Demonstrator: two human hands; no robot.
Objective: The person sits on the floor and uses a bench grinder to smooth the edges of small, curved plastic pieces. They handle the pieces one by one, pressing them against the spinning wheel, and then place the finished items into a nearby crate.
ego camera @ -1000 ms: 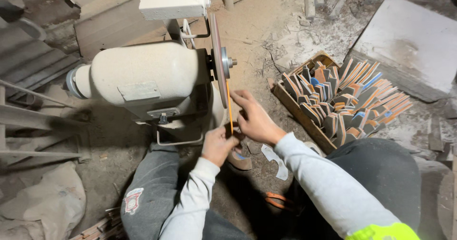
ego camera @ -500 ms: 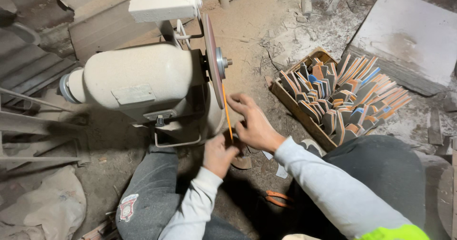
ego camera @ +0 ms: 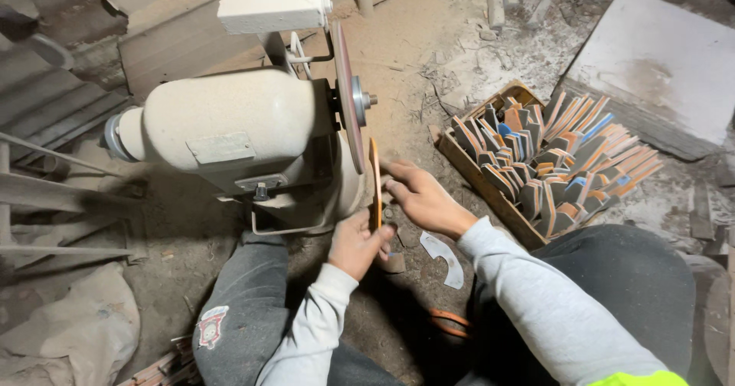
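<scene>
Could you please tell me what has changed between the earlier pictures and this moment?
Little has changed. Both hands keep the thin orange piece on edge against the grinding disc: the left hand grips its lower end, the right hand steadies its side. The hands have shifted only slightly along the disc. The grinder body and the wooden box of pieces stay put.

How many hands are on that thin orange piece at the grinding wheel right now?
2. The left hand grips the orange piece at its lower end; the right hand steadies its side, beside the grinding wheel.
</scene>
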